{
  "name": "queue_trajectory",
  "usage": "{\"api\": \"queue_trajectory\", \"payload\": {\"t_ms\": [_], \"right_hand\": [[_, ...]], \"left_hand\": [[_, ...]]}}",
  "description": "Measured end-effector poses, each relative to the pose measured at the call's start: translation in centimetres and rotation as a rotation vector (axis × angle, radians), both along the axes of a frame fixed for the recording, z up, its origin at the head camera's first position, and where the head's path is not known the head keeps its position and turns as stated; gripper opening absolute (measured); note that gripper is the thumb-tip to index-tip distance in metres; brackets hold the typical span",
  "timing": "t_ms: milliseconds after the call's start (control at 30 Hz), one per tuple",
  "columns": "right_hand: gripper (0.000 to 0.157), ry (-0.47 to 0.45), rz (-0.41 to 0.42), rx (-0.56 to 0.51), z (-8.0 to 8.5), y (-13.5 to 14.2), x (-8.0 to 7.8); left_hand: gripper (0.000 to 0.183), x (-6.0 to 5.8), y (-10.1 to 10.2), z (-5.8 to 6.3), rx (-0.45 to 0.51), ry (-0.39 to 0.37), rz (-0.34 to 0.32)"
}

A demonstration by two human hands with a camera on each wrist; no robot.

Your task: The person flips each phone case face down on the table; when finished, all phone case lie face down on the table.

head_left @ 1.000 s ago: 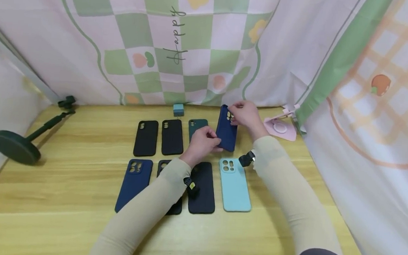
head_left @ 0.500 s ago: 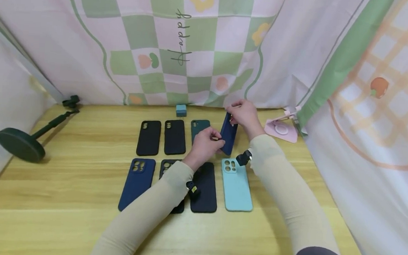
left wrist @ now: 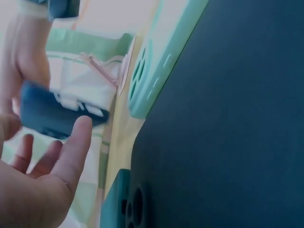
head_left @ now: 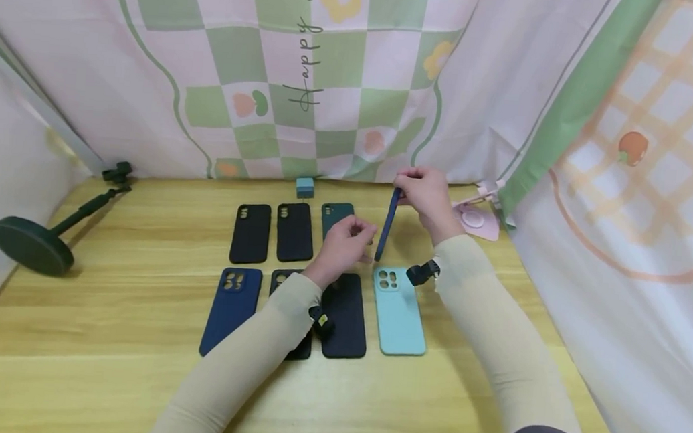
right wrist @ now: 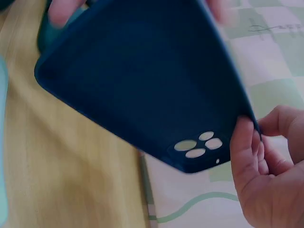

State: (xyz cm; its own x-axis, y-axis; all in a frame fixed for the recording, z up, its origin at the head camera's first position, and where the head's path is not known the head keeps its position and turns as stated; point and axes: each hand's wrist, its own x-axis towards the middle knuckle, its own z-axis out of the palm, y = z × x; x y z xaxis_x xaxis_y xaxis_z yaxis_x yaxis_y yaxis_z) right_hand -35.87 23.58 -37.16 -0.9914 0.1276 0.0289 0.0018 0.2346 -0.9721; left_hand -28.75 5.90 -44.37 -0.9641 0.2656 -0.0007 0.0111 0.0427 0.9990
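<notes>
A dark blue phone case (head_left: 388, 225) stands nearly edge-on above the back right of the table. My right hand (head_left: 427, 197) pinches it by the upper corner; in the right wrist view its hollow inner side (right wrist: 133, 80) and camera holes show. Beside the lower end is my left hand (head_left: 342, 246), fingers loosely spread. The left wrist view shows that hand (left wrist: 42, 190) with its fingers extended near the case (left wrist: 47, 111), not closed around it. Under the left arm lie black phone cases (head_left: 345, 317), and a dark green case (head_left: 336, 212) is partly hidden behind the hand.
Two black cases (head_left: 251, 233) lie in the back row. The front row has a blue case (head_left: 231, 309) and a light turquoise one (head_left: 401, 317). A small blue box (head_left: 304, 187), a pink stand (head_left: 480, 220) and a dark round-based stand (head_left: 30, 245) are along the edges.
The blue case has turned from showing its camera side to almost edge-on. My left hand's fingers have come off its lower edge, while my right hand keeps its pinch.
</notes>
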Motion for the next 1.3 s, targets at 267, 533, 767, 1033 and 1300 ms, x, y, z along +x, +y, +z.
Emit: {"api": "queue_trajectory", "payload": {"t_ms": [267,533,767,1033,1300], "right_hand": [[0.012,0.063,0.103,-0.376,0.5,1.1,0.6],[0.018,-0.007,0.116,-0.439,-1.1,1.8,0.3],[0.052,-0.176,0.113,0.003,-3.0,2.8,0.7],[0.059,-0.356,0.130,0.210,-5.7,3.6,2.3],[0.060,-0.333,0.163,0.398,-5.9,2.8,2.6]], "left_hand": [[0.035,-1.2,-1.0,0.0,0.078,-0.191,-0.124],[0.037,-1.6,-2.1,0.2,0.216,-0.275,-0.214],[0.038,-2.5,-1.0,-0.2,0.126,-0.234,-0.087],[0.038,-2.4,1.8,-0.3,-0.016,-0.274,-0.013],[0.048,-3.7,1.9,0.0,-0.051,-0.304,-0.034]]}}
